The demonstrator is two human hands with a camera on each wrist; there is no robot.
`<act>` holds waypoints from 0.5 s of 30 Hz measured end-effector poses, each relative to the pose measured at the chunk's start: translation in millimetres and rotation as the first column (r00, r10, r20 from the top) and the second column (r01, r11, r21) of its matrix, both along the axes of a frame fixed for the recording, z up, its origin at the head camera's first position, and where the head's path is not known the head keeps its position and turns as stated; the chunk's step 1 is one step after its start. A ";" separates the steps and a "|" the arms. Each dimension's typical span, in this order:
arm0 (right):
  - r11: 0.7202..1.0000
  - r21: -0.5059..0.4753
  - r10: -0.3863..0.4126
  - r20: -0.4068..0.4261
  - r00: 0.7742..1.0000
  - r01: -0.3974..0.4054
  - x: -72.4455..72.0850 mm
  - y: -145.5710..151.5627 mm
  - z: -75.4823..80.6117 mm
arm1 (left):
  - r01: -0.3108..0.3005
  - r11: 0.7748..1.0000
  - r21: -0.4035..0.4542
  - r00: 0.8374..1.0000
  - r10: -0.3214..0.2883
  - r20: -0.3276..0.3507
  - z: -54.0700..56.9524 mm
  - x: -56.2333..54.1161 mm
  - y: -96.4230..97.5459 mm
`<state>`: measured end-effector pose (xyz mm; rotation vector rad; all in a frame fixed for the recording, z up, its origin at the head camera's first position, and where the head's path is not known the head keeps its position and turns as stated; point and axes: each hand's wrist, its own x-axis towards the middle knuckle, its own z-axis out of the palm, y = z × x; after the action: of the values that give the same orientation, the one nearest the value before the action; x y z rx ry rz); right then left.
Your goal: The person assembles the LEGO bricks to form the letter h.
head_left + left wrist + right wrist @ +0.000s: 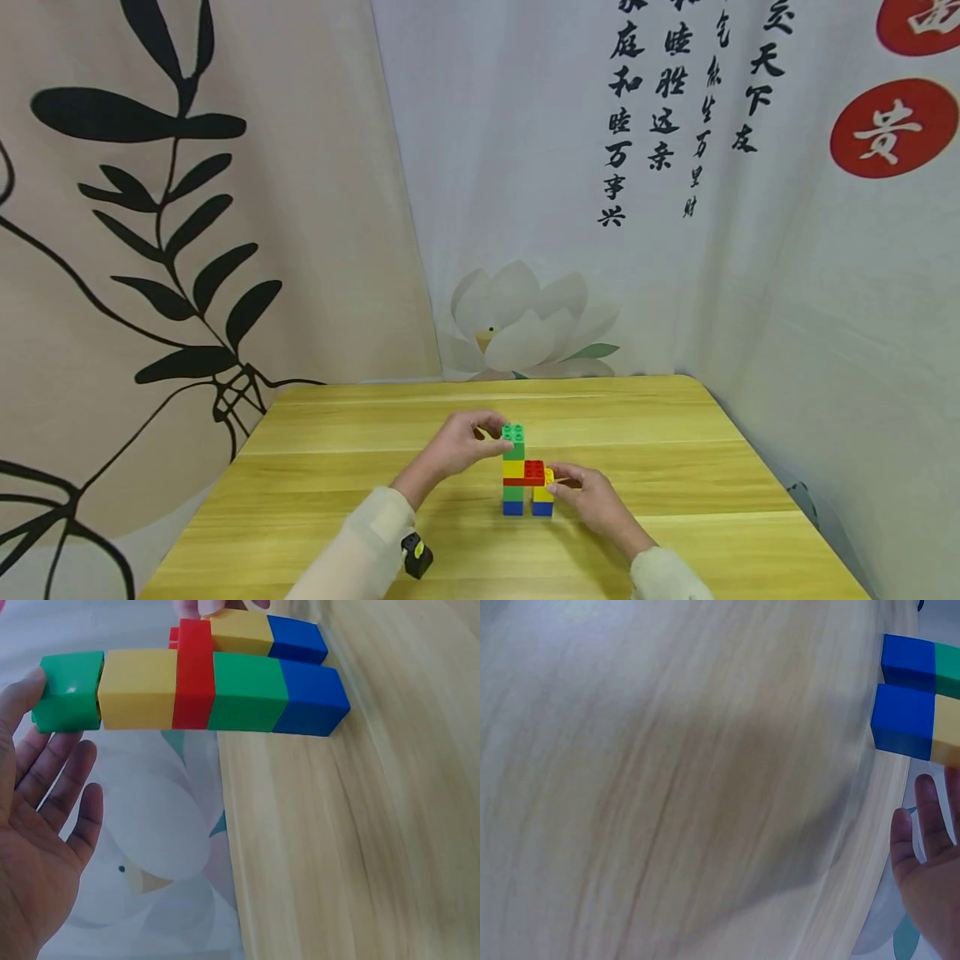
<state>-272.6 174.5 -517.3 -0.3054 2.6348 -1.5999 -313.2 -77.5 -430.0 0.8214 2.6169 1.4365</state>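
Observation:
A small structure of toy bricks stands upright on the wooden table point(360, 467). Its taller column has, from the bottom, a blue brick point(311, 701), a green brick, a red brick point(195, 675), a yellow brick point(139, 690) and a green brick point(71, 690) on top. The red brick reaches across toward a shorter column of blue point(542, 508) and yellow. My left hand point(467, 443) pinches the top green brick between thumb and fingers; a thin dark seam shows under it. My right hand point(597, 503) pinches yellow brickwork point(550, 477) on the shorter column; its fingertips are partly hidden.
A black device point(417, 556) with a yellow mark sits at the left sleeve. Behind the table's far edge hangs a pale curtain point(525, 208) with printed plants, a lotus and black writing. The table's right edge runs past the right forearm.

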 end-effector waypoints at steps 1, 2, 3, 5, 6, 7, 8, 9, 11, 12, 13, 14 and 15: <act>1.000 0.001 0.000 -0.002 1.000 0.000 -0.1 -0.1 0.0 | -0.004 1.000 -0.008 1.000 0.003 -0.009 -0.2 0.7 0.5; 1.000 0.002 -0.001 -0.003 1.000 0.001 0.1 -0.2 0.5 | -0.007 1.000 -0.015 1.000 0.007 -0.020 -0.6 1.2 0.9; 1.000 0.002 0.000 -0.007 1.000 0.000 0.3 -0.3 0.7 | -0.012 1.000 -0.022 0.999 0.011 -0.032 -1.4 1.4 1.4; 1.000 0.000 -0.001 -0.011 1.000 0.001 0.8 -0.4 1.7 | -0.025 0.999 -0.031 0.998 0.023 -0.053 -3.2 1.9 2.2; 1.000 -0.003 0.000 -0.012 1.000 0.000 1.1 -0.4 2.2 | -0.029 0.999 -0.028 0.998 0.027 -0.063 -4.4 2.0 2.5; 1.000 -0.003 -0.003 -0.011 1.000 0.003 1.3 -0.3 2.5 | -0.034 0.999 -0.023 0.997 0.032 -0.069 -5.8 1.9 2.8; 1.000 -0.001 -0.005 -0.012 1.000 0.005 1.6 -0.3 3.0 | -0.037 0.999 -0.017 0.997 0.035 -0.073 -7.3 1.9 2.9; 1.000 -0.001 -0.006 -0.011 1.000 0.006 1.8 -0.3 3.3 | -0.039 0.999 -0.011 0.996 0.038 -0.077 -8.7 1.9 3.0; 1.000 0.000 -0.010 -0.007 1.000 0.010 2.2 -0.3 3.7 | -0.042 0.999 0.000 0.996 0.042 -0.081 -10.7 2.8 2.8; 1.000 -0.004 -0.011 -0.002 1.000 0.011 2.4 -0.4 3.8 | -0.043 0.999 0.003 0.995 0.043 -0.085 -11.6 3.3 2.5; 1.000 -0.004 -0.012 0.001 1.000 0.012 2.5 -0.6 3.8 | -0.046 0.999 0.003 0.995 0.047 -0.084 -12.4 3.7 2.1; 1.000 -0.008 -0.011 0.003 1.000 0.011 2.5 -0.9 3.6 | -0.048 0.999 0.002 0.995 0.048 -0.088 -13.3 4.0 1.7; 1.000 -0.011 -0.011 0.006 1.000 0.011 2.6 -1.2 3.5 | -0.051 0.999 0.004 0.995 0.051 -0.090 -14.0 4.4 1.2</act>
<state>-270.0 173.3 -513.7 -0.2866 2.6289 -1.6172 -308.8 -76.4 -444.0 0.8443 2.7223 1.4469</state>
